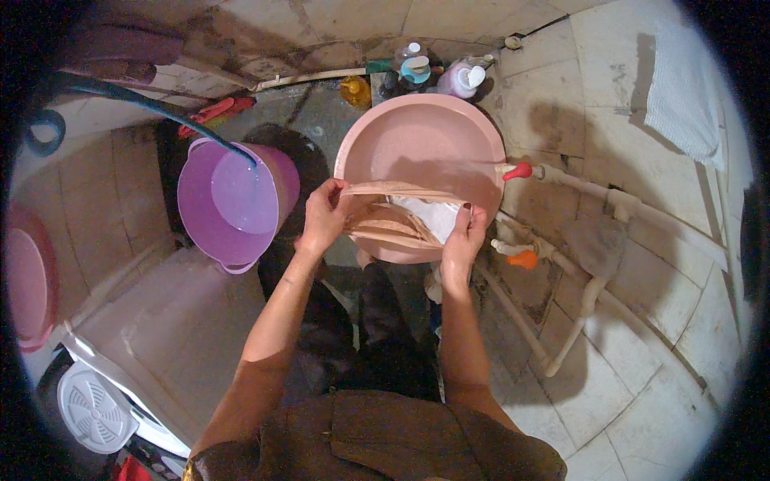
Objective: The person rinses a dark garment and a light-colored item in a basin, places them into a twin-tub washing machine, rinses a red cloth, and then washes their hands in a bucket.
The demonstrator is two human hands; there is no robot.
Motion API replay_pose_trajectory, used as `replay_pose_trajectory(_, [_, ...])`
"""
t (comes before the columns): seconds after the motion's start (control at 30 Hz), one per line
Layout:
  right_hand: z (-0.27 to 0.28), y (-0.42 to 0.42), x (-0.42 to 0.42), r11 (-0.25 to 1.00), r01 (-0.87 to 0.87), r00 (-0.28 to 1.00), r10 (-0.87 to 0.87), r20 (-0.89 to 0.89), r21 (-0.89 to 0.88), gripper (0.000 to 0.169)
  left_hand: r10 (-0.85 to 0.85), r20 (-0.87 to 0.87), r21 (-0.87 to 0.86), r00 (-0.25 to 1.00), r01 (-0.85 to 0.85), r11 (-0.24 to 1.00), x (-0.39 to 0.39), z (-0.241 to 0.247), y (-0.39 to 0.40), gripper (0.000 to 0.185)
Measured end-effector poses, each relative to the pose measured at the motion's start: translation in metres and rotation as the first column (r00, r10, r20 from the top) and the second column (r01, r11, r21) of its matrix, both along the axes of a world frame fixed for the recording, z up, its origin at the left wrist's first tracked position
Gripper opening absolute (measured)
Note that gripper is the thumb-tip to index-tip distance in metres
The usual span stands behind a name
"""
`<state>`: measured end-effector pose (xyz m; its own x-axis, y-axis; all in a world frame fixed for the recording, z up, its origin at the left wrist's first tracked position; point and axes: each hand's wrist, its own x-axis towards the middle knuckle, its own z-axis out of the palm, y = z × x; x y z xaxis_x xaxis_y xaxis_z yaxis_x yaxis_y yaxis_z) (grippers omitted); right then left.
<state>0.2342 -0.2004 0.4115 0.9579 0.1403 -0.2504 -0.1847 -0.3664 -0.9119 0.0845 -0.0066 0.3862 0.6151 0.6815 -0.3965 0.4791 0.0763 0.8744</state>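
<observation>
A peach-coloured cloth garment (385, 227) with a white inner part is stretched out between my two hands. My left hand (325, 216) pinches its left end; my right hand (464, 243) grips its right end, thumb on top. Both hold it over the near part of a round pink plastic basin (421, 105). Water runs into the basin from a tap with a red handle (518, 171) at its right rim. What lies at the basin's bottom beneath the garment is hidden.
A purple plastic tub (195, 210) on the left has a dark hose (180, 117) leading into it and holds water. Behind the basin stand several bottles (460, 79). Pipes (583, 183) and an orange-handled tap (522, 259) run along the tiled wall at right. A white lid (95, 409) lies lower left.
</observation>
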Motion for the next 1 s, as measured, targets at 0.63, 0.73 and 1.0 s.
replay_pose_trajectory(0.63, [-0.153,-0.062,0.012,0.821,0.536,0.728,-0.332,-0.600,0.196,0.034,0.103,-0.062,-0.881,0.993,-0.103,0.462,0.088,-0.047,-0.028,0.044])
replay_pose_trajectory(0.73, [-0.139,-0.064,0.030,0.693,0.639,0.687,-0.316,-0.654,0.335,0.041,0.131,-0.025,-0.922,0.991,-0.073,0.381,0.130,-0.047,-0.035,0.029])
replay_pose_trajectory(1.0, [-0.076,-0.016,0.072,0.618,0.741,0.653,-0.573,-0.494,0.262,0.036,0.088,0.002,-0.804,0.996,-0.051,0.593,0.211,-0.063,-0.045,0.025])
